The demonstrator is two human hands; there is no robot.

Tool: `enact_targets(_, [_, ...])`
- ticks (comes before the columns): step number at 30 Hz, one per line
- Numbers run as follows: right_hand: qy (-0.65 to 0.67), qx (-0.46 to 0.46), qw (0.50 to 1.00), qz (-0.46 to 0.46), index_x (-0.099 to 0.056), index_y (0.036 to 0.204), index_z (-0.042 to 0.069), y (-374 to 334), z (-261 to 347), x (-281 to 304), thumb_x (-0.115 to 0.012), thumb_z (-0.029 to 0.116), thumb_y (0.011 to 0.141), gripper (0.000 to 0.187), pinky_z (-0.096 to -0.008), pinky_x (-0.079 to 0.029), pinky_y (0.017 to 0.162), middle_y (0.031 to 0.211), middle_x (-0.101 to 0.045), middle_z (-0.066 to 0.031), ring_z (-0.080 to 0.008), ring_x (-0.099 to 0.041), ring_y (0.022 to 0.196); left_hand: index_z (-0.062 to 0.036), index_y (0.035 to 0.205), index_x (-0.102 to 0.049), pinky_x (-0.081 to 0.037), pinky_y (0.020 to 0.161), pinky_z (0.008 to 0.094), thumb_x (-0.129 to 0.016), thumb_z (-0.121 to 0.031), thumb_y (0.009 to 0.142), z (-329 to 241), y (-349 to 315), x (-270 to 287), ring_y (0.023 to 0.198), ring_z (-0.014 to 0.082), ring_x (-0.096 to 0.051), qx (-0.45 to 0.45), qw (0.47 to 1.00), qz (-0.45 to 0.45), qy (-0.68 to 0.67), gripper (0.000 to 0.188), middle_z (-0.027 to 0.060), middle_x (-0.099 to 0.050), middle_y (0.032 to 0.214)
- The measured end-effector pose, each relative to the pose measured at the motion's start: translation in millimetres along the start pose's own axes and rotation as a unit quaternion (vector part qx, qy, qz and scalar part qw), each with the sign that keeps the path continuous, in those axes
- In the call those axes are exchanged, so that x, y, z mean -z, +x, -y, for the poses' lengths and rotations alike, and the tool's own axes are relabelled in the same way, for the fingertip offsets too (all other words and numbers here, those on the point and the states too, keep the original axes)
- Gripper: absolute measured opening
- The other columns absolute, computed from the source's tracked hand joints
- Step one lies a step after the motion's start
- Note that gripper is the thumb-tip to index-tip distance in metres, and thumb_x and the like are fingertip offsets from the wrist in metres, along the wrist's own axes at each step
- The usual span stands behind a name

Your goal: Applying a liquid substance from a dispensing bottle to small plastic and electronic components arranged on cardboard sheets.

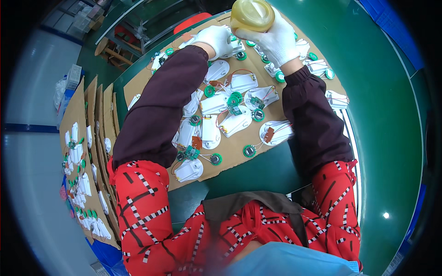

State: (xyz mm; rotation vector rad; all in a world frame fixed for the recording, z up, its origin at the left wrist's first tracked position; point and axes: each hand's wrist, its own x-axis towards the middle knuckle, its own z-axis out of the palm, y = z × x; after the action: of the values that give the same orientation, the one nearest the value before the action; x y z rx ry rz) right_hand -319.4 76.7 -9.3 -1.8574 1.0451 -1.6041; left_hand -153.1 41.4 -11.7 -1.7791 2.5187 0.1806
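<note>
My right hand point(279, 42), in a white glove, is wrapped around a translucent yellowish bottle point(251, 17) at the far edge of the cardboard, its round base toward me. Beside it, my left hand point(215, 40), also gloved in white, reaches to the far units with its fingers curled. What those fingers hold, if anything, is hidden; a white casing with a green part point(236, 46) lies right against them. Nearer to me, several white plastic casings point(211, 131) lie on the cardboard sheet point(230, 162), with green-rimmed round speakers point(249, 151), green circuit boards point(190, 153) and thin wires attached.
The cardboard rests on a green table point(276, 170). To the left, more cardboard sheets point(100, 99) stand in a row, carrying similar white units point(84, 185). A wooden stool point(107, 49) and metal racks stand at the far left; a blue crate point(398, 32) is at the far right.
</note>
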Motion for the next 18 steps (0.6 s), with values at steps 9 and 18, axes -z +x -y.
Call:
enact_targets(9, [-0.077,-0.087,0.993,0.005,-0.048,0.123,0.007,3.4,18.2,6.3,-0.081,0.026,0.059,0.074,-0.0334,-0.045,0.089,0.110,-0.060,-0.0116,-0.0236,-0.058,0.102,-0.0066,0.093,-0.067,-0.049,0.077,0.0384,-0.059,-0.043,0.079,5.8,5.5,-5.7,0.083,0.0305,-0.064,0.006,1.000,0.023,0.010,0.040,0.0165,-0.066,0.090])
enact_targets(18, [0.011,-0.053,0.998,-0.030,-0.053,0.118,0.004,0.9,-3.1,8.3,-0.081,0.019,0.060,0.066,-0.0305,-0.045,0.088,0.108,-0.062,-0.0098,-0.0198,-0.059,0.099,-0.0071,0.092,-0.067,-0.049,0.077,0.0381,-0.061,-0.040,0.077,0.0,0.3,-5.0,0.084,0.0299,-0.064,0.016,1.000,0.007,-0.001,0.037,0.0161,-0.066,0.090])
